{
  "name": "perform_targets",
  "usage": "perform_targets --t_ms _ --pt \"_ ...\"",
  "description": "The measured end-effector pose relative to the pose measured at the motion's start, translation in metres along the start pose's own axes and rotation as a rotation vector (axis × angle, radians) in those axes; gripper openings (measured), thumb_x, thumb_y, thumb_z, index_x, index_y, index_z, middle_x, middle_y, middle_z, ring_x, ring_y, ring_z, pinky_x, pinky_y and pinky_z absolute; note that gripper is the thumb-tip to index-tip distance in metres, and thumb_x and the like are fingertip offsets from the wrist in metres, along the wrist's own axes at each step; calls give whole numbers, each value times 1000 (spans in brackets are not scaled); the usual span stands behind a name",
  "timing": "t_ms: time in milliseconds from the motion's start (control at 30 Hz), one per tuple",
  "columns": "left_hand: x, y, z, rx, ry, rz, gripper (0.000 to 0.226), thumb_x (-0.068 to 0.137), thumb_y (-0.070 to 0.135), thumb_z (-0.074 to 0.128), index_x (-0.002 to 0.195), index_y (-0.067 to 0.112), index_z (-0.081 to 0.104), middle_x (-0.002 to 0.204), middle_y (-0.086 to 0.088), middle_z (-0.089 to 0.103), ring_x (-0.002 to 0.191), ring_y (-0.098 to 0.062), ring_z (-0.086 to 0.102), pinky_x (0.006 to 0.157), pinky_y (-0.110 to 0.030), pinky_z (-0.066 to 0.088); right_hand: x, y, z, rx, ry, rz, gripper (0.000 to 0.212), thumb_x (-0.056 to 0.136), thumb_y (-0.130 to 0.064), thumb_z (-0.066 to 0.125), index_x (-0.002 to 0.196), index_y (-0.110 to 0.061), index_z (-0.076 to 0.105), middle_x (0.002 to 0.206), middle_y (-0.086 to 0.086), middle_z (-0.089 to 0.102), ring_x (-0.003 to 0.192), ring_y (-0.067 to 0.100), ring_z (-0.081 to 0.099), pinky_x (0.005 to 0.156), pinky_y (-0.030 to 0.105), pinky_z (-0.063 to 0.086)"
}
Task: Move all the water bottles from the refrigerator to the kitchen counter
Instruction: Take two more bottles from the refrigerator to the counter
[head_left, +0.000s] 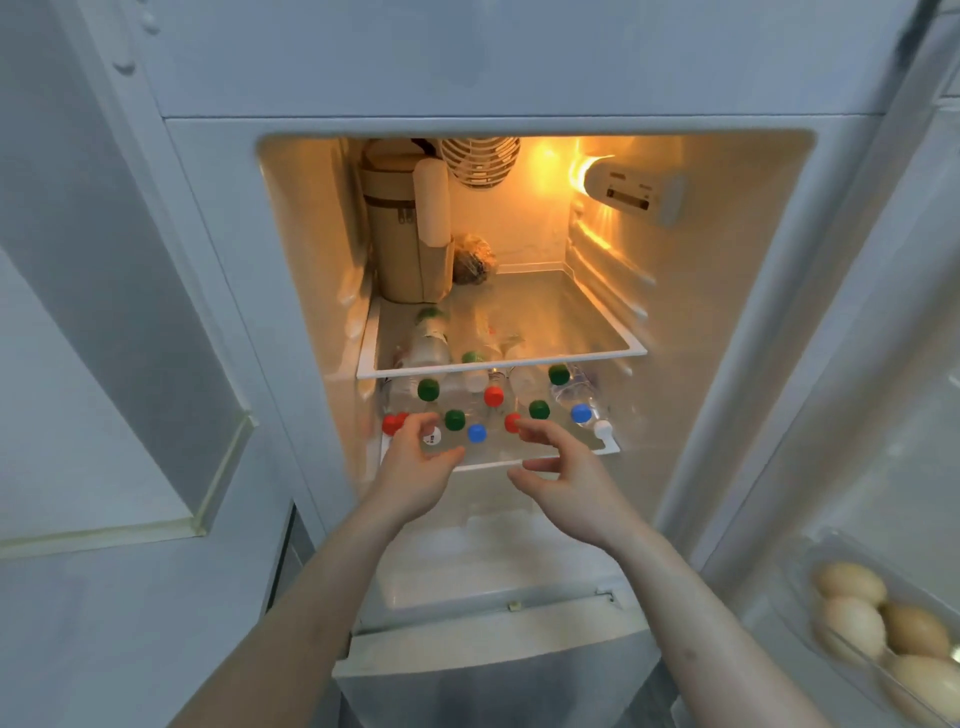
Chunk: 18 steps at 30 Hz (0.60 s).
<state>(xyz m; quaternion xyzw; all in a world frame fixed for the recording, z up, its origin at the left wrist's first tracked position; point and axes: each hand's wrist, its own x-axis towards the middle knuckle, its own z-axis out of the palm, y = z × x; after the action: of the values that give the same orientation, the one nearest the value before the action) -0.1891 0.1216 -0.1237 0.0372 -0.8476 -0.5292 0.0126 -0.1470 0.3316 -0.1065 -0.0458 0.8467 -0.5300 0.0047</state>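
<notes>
The refrigerator (218, 249) stands open and lit inside. Several clear water bottles (457, 415) with green, red, blue and white caps lie on its lower glass shelf (519, 462), caps toward me. My left hand (415, 467) reaches to the shelf's front left, fingers loosely spread near the red caps (392, 423), holding nothing. My right hand (566, 473) is at the shelf's front middle, fingers spread near a red cap (511, 421), and it holds nothing either. Whether fingertips touch a bottle is unclear.
The upper glass shelf (571, 358) carries a tan insulated container (400, 234) and a bagged item (472, 260) at the back. A lamp (623, 187) glows at the top right. The open door at right holds eggs (883, 623) in a clear tray. A drawer (493, 597) sits below.
</notes>
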Motion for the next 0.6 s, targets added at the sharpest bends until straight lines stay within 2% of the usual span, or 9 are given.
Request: perform_targets --t_ms 67,167,267,367,467,533,600 --pt "15 -2 2 -66 19 -64 58 91 29 74 142 26 44 136 4 51 119 -21 59 104 -48 51 19 -2 13 8 8 18 57 94 -28 72 146 -36 51 139 -14 56 109 5 65 81 21 52" --pt "33 -4 4 -119 45 -94 66 84 35 75 140 36 39 136 6 50 124 -27 58 104 -52 51 51 -7 27 -12 8 22 60 95 -22 69 150 -33 47 136 -8 54 99 0 62 72 11 47" --pt "49 -4 5 -157 43 -104 72 81 32 72 144 39 36 135 7 51 122 -33 60 102 -54 53 82 -9 35 -109 2 10 67 96 -23 69 155 -34 41 142 -7 52 106 10 59 86 21 45" --pt "57 5 4 -173 50 -109 68 90 16 67 149 31 37 137 5 49 122 -27 56 104 -51 52 112 -7 43 -190 -26 32 73 96 -19 69 159 -30 35 147 1 46 126 20 54 102 33 47" --pt "64 8 5 -160 53 -135 66 92 11 62 152 26 37 139 0 50 125 -25 52 107 -47 50 133 -4 50 -254 -56 22 76 93 -17 70 160 -28 35 156 5 39 140 25 47 116 42 43" --pt "73 8 5 -128 48 -160 67 94 11 59 154 25 35 140 0 51 128 -25 50 108 -43 47 145 -3 52 -285 -73 38 76 93 -17 69 160 -27 33 157 5 37 141 28 45 117 44 43" --pt "81 8 6 -104 50 -183 66 93 9 57 153 24 36 139 -2 53 126 -27 51 109 -45 47 154 -2 52 -317 -93 54 77 93 -15 67 161 -24 31 157 5 37 138 30 48 113 39 45"
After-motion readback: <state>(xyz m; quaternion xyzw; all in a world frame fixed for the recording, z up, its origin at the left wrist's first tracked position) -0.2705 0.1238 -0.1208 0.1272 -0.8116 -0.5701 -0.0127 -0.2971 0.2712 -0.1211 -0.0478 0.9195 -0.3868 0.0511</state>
